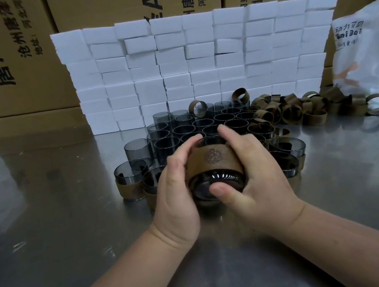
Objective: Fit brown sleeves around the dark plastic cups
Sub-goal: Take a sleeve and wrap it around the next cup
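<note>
Both hands hold one dark plastic cup [215, 183] on its side above the table, its base turned toward me. A brown sleeve [212, 160] with a stamped emblem wraps the cup's middle. My left hand [174, 193] grips the cup's left side, fingers curled over the sleeve. My right hand [253, 176] grips the right side, its thumb pressed on the cup's base. Behind the hands stand several bare dark cups [195, 125]. Cups with sleeves on them [129, 181] stand at the front left and right. A heap of loose brown sleeves [299, 109] lies at the right.
A wall of white foam blocks [197, 65] stands behind the cups, with cardboard boxes [15, 57] at the back. A white plastic bag [371, 52] sits at the far right. The shiny metal table [63, 232] stretches toward me.
</note>
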